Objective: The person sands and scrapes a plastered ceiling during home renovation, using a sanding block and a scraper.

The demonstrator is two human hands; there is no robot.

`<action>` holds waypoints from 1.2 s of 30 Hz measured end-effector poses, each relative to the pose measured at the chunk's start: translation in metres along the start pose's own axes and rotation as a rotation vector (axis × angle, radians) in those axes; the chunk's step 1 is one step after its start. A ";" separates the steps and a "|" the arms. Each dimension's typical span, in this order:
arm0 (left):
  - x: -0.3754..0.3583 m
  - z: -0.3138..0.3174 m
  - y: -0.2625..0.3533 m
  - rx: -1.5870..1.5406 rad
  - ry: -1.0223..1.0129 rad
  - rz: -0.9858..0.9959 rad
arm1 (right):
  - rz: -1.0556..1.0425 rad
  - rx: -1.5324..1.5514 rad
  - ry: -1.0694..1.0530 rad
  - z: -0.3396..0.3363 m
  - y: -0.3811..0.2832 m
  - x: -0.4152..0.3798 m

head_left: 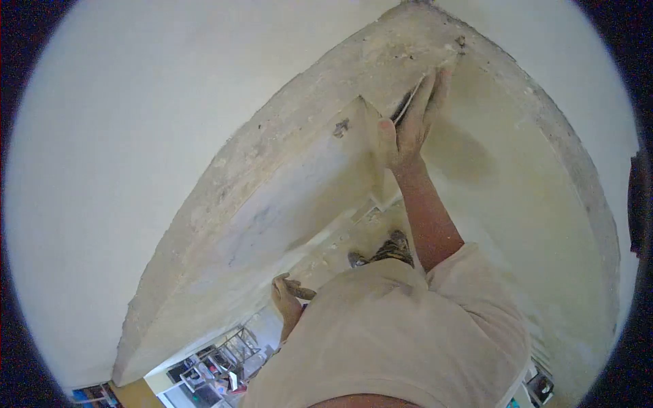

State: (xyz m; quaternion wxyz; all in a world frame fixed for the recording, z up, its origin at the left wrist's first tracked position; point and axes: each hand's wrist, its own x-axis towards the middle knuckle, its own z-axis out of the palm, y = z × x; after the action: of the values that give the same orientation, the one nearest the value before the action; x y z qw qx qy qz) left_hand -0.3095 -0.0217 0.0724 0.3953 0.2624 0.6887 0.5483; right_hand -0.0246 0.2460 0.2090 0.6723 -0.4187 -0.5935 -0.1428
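Beige shirt (394,333) nearest. Left of shirt, low: metal rack (241,345) amid clutter. Just beside shirt's left edge: left hand (286,298), fingers bent; unclear whether clamped on anything. Past shirt's front: shoe (356,259). Farther beyond shirt: thin dark pad (404,107), clamped between thumb and fingers of right hand (412,129), at rough plaster band (401,34); exact contact unclear.

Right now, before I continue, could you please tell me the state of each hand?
Left hand: partly curled; whether it holds something cannot be told.
Right hand: closed on what looks like a thin flat tool, by the wall.
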 end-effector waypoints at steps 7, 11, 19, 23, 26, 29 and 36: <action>0.016 0.025 0.008 0.115 -0.034 0.081 | -0.140 -0.075 -0.170 0.006 0.005 -0.078; 0.028 0.046 0.015 0.084 -0.056 0.088 | 0.172 0.115 -0.033 0.008 0.005 -0.037; 0.033 0.058 0.011 0.099 -0.043 0.136 | 0.179 0.090 -0.117 0.007 0.018 -0.079; 0.032 0.053 0.009 0.140 -0.049 0.141 | 0.115 0.059 -0.031 0.007 0.012 -0.037; 0.035 0.056 0.012 0.159 -0.035 0.122 | -0.006 -0.013 -0.205 0.005 0.026 -0.102; 0.044 0.067 0.015 0.103 -0.055 0.113 | 0.017 0.026 -0.207 0.005 0.044 -0.096; 0.036 0.078 0.025 0.133 -0.053 0.096 | -0.051 0.012 -0.253 -0.007 0.062 -0.082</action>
State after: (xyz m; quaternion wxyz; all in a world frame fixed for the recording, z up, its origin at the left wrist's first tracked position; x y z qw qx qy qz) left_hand -0.2663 0.0567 0.0807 0.3685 0.3351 0.6994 0.5125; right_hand 0.0020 0.2539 0.1095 0.5907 -0.4143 -0.6848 -0.1022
